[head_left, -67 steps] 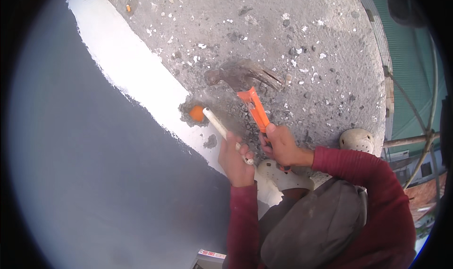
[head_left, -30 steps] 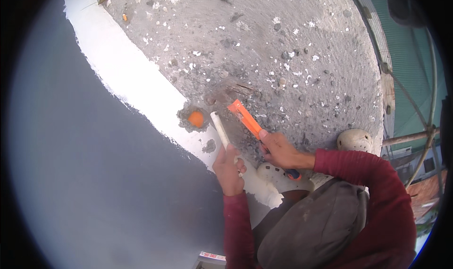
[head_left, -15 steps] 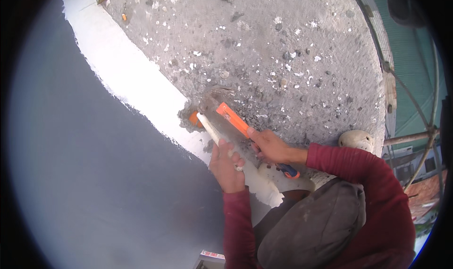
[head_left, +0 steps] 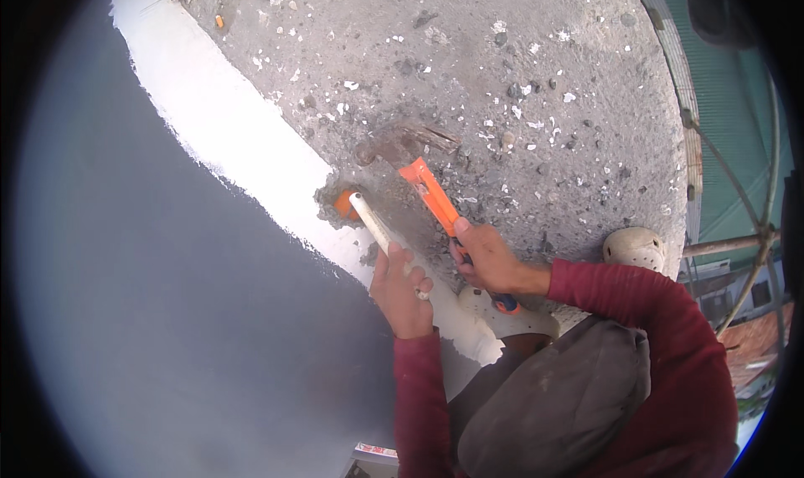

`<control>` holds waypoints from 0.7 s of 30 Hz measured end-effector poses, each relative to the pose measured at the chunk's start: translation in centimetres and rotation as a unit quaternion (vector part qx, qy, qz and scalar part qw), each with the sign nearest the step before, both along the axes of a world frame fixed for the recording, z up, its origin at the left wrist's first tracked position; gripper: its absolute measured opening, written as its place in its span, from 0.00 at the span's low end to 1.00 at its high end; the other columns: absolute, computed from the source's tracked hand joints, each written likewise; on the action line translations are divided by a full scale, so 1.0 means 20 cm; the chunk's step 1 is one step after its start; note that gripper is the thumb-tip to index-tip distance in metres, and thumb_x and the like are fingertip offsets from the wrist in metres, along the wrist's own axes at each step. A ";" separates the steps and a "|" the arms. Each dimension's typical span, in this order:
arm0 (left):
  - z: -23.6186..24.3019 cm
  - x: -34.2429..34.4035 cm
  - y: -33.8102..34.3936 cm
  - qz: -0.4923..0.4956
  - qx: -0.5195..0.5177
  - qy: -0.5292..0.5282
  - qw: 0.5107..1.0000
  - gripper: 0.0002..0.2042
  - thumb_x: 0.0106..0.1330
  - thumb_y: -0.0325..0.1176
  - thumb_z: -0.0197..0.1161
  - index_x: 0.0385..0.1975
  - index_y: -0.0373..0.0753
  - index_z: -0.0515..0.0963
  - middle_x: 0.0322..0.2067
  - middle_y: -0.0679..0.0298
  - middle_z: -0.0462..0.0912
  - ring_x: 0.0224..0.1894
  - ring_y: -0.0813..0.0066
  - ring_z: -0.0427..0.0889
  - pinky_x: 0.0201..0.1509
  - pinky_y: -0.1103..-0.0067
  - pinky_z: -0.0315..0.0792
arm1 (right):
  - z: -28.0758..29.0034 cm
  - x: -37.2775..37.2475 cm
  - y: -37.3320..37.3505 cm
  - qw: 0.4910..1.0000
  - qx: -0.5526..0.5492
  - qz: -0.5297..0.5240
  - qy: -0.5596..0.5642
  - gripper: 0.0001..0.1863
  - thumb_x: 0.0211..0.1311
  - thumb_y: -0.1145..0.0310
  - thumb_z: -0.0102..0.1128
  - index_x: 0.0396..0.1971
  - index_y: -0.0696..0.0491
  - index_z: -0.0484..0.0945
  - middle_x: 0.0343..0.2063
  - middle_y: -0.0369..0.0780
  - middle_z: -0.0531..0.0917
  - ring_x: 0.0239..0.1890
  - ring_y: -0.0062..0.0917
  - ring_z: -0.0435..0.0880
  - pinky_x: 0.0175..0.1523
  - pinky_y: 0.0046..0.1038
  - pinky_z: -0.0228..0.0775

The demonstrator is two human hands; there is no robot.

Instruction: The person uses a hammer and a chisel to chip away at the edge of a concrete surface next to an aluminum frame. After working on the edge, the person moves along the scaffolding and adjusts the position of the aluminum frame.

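My left hand [head_left: 404, 298] is wrapped round a whitish rod [head_left: 373, 221], perhaps a chisel. Its rounded far end stands beside a rough hole [head_left: 327, 208] at the wall's foot, where something orange [head_left: 346, 204] shows. In my right hand [head_left: 488, 258] is a claw hammer [head_left: 433, 195] with an orange and dark blue handle. The grey, worn hammer head is raised just beyond the rod's end, apart from it, its claw pointing right. The rod's near end shows only as a small tip below my left fingers.
A wall, grey [head_left: 209, 310] with a white band [head_left: 218, 118], runs down the left. Chips and grit litter the concrete floor [head_left: 402, 67]. My light clogs [head_left: 634, 248] are close by. Beyond the floor's right edge stand scaffold poles [head_left: 758, 235]; a box [head_left: 371, 461] lies below.
The hammer has risen and swung away from the rod's end, its head now farther off and clearer. My right hand has shifted slightly right; my left hand and rod have barely moved.
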State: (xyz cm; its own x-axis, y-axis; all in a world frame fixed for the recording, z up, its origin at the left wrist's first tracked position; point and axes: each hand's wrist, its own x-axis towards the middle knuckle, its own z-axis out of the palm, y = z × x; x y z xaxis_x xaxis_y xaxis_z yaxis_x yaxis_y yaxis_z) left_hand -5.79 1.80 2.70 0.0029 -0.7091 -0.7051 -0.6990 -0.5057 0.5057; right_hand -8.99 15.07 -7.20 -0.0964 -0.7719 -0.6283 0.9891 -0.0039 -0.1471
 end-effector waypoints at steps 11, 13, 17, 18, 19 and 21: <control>-0.01 0.00 0.05 -0.090 -0.024 -0.035 0.995 0.10 0.76 0.37 0.62 0.48 0.39 0.78 0.29 0.69 0.74 0.18 0.87 0.65 0.17 0.86 0.59 | -0.01 0.01 0.05 0.998 -0.002 -0.064 0.000 0.35 0.79 0.39 0.37 0.19 0.54 0.67 0.12 0.32 0.65 0.12 0.17 0.61 0.17 0.25 0.52; 0.00 -0.01 0.02 -0.087 -0.048 -0.046 0.994 0.13 0.76 0.36 0.60 0.53 0.36 0.77 0.29 0.69 0.73 0.18 0.87 0.63 0.17 0.85 0.57 | -0.01 0.03 0.05 0.998 0.000 -0.063 0.024 0.35 0.78 0.37 0.36 0.22 0.54 0.67 0.12 0.32 0.64 0.12 0.16 0.60 0.16 0.23 0.51; 0.02 0.00 -0.02 -0.097 -0.068 -0.063 0.991 0.16 0.76 0.35 0.60 0.57 0.34 0.76 0.30 0.69 0.73 0.17 0.88 0.62 0.18 0.86 0.57 | -0.03 0.06 0.05 0.997 -0.005 -0.050 0.050 0.35 0.79 0.37 0.36 0.24 0.54 0.67 0.13 0.32 0.64 0.12 0.16 0.60 0.17 0.23 0.52; 0.02 0.01 -0.02 -0.103 -0.074 -0.064 0.990 0.16 0.76 0.35 0.60 0.58 0.34 0.76 0.30 0.69 0.73 0.17 0.88 0.62 0.18 0.86 0.57 | -0.03 0.06 0.05 0.997 -0.013 -0.049 0.051 0.35 0.79 0.37 0.35 0.24 0.54 0.67 0.13 0.32 0.64 0.13 0.15 0.61 0.17 0.23 0.53; 0.02 0.01 -0.01 -0.109 -0.086 -0.068 0.988 0.17 0.76 0.35 0.60 0.59 0.34 0.76 0.29 0.69 0.73 0.17 0.88 0.62 0.18 0.86 0.57 | -0.03 0.07 0.05 0.996 -0.001 -0.060 0.070 0.35 0.79 0.39 0.35 0.22 0.54 0.67 0.13 0.32 0.66 0.13 0.17 0.62 0.18 0.25 0.55; 0.02 0.02 0.01 -0.115 -0.099 -0.077 0.985 0.17 0.75 0.36 0.61 0.59 0.35 0.76 0.29 0.70 0.73 0.18 0.88 0.63 0.17 0.86 0.57 | -0.02 0.08 0.05 0.990 0.010 -0.087 0.112 0.36 0.81 0.42 0.33 0.17 0.54 0.69 0.13 0.34 0.70 0.14 0.20 0.64 0.21 0.30 0.59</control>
State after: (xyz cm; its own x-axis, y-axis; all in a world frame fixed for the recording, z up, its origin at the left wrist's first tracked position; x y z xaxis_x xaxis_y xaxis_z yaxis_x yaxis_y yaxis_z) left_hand -5.37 1.90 3.02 -0.0789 -0.8268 -0.5569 -0.8596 -0.2264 0.4580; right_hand -7.36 16.02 -7.69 -0.3649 -0.7198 -0.5906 0.9164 -0.1655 -0.3645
